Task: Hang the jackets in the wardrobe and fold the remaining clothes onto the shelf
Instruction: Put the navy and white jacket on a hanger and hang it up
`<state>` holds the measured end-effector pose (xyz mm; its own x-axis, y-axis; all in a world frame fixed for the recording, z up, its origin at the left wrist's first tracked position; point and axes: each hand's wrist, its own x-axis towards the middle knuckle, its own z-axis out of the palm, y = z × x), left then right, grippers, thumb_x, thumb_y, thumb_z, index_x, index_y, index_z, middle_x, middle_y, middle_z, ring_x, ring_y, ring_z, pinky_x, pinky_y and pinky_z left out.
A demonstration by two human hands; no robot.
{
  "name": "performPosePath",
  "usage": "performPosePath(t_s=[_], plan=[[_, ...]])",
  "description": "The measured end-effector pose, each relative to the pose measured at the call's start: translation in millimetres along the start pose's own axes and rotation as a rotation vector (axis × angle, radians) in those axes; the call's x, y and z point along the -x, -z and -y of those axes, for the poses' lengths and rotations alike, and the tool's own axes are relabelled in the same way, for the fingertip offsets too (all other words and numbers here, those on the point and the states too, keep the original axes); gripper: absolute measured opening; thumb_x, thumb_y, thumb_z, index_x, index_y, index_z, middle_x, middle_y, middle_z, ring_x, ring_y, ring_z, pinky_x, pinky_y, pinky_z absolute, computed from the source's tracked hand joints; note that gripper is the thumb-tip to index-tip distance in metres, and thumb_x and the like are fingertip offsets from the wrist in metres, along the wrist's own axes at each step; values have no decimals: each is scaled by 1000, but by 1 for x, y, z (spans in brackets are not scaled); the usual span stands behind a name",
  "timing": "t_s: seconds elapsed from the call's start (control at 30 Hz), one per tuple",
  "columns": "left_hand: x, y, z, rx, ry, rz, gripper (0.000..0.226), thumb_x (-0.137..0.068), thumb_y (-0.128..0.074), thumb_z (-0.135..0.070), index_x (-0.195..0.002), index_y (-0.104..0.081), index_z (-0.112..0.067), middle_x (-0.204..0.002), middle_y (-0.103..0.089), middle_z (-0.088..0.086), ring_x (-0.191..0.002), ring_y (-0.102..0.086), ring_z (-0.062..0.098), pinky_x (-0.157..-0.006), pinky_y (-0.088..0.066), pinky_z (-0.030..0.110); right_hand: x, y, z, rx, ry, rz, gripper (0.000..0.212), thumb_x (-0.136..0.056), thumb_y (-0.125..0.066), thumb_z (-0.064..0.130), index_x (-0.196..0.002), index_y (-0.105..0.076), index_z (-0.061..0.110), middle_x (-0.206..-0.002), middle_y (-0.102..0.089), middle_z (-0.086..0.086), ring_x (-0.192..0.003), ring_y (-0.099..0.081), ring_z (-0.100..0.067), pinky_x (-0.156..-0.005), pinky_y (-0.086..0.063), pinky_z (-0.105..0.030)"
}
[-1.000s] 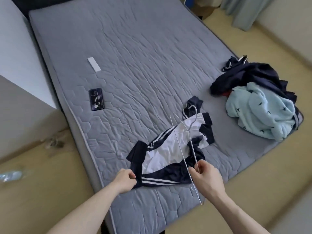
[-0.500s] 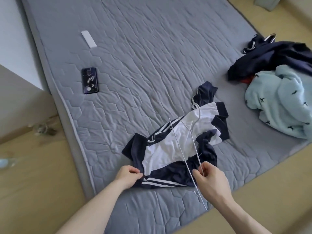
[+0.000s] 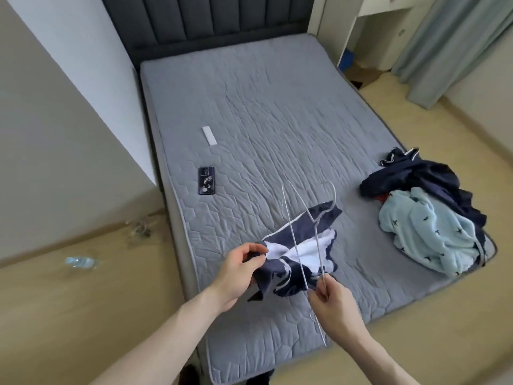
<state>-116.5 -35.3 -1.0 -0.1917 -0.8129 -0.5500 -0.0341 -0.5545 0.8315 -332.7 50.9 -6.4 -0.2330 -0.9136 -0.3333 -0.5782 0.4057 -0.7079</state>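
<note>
The navy-and-white striped sports jacket [image 3: 294, 254] lies bunched at the near edge of the grey quilted mattress [image 3: 263, 112], its long axis running from the left hand [image 3: 238, 269] up and away toward the right. The left hand pinches a navy corner of the cloth between thumb and curled fingers and holds it just above the bed. The right hand [image 3: 331, 302] grips a thin white wire hanger [image 3: 301, 232] by one end, fingers curled round the wire; the hanger slants over the jacket, its hook pointing away toward the far right. So the garment sits between the two hands and directly beneath the wire — the left hand has the cloth, the right the hanger, and threading one into the other looks like the coming step, which calls for finding the collar or a shoulder opening, neither plainly visible in the crumple. Counted: one hanger, one jacket in hand, and to the right, well apart, one heap holding a pale blue fleece garment with dark marks [image 3: 427, 234] against a dark navy garment [image 3: 416, 176]. Farther up the bed lie one dark phone [image 3: 206, 180] and one small white flat strip [image 3: 209, 136] — both clear of the work.
</note>
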Motion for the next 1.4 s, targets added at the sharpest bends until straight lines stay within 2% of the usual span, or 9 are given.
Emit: performPosePath(t_s=[0.1, 0.17, 0.27, 0.43, 0.7, 0.93, 1.1, 1.27, 1.4], plan=[[47, -1, -52, 80, -90, 52, 16, -99, -60, -5, -96, -70, -18, -82, -72, -8, -81, -67, 8, -70, -55, 25, 36, 10, 50, -95, 82, 67, 36, -80, -78, 19, -74, -42, 17, -68, -56, 6, -53, -49, -6, -55, -45, -34], [74, 2, -79, 103, -136, 58, 18, -98, -61, -5, -93, -71, -19, -85, -72, -4, -86, -67, 14, -75, -56, 31, 61, 11, 83, -170, 109, 112, 35, -70, -87, 32, -86, -56, 27, -92, -67, 15, -76, -69, -5, -66, -59, -31], [109, 16, -109, 105, -195, 87, 17, -98, -61, -6, -92, -71, -18, -82, -70, -2, -80, -69, 13, -65, -56, 26, 92, 1, 128, -211, 217, 43, 59, -56, -93, 53, -98, -57, 35, -106, -67, 17, -102, -65, -3, -76, -59, -23], [163, 58, -151, 101, -286, 155, 12, -97, -63, -6, -93, -70, -15, -73, -70, -6, -71, -69, 8, -63, -56, 21, 122, -12, 205, -317, 263, -111, 51, -60, -85, 53, -85, -50, 26, -97, -71, 19, -97, -70, 1, -65, -59, -25], [234, 137, -188, 77, -401, 173, 7, -94, -67, -1, -95, -70, -8, -79, -70, 0, -71, -71, 12, -66, -57, 22, 165, -39, 284, -416, 326, 15, 77, -49, -91, 70, -86, -44, 22, -90, -76, 9, -85, -75, -7, -64, -53, -27], [267, 186, -202, -7, -483, 175, 10, -90, -76, -11, -100, -77, -13, -88, -77, 6, -82, -74, 15, -70, -58, 23, 181, -60, 331, -513, 389, 34, 38, -70, -75, 14, -78, -37, 16, -68, -54, 1, -68, -69, -24, -67, -63, -44], [265, 224, -202, -118, -510, 58, 16, -94, -73, -21, -110, -75, -18, -96, -77, 0, -89, -73, 10, -69, -56, 22, 177, -62, 357, -508, 378, 24, 27, -69, -49, -1, -71, -32, 20, -62, -35, 4, -61, -32, -16, -54, -29, -35], [271, 237, -157, -370, -566, -108, 39, -90, -77, -28, -125, -58, -25, -115, -69, -9, -105, -67, 10, -93, -54, 25, 167, -66, 371, -573, 237, -19, 35, -73, -44, -9, -65, -30, 22, -55, -31, 7, -55, -27, -15, -53, -25, -31], [298, 222, -88, -728, -836, -355, 26, -81, -65, -47, -102, -50, -43, -95, -58, -20, -84, -59, 4, -68, -50, 19, 161, -65, 371, -623, 147, -69, 37, -77, -42, -12, -67, -29, 22, -59, -30, 2, -58, -29, -16, -55, -30, -32]])
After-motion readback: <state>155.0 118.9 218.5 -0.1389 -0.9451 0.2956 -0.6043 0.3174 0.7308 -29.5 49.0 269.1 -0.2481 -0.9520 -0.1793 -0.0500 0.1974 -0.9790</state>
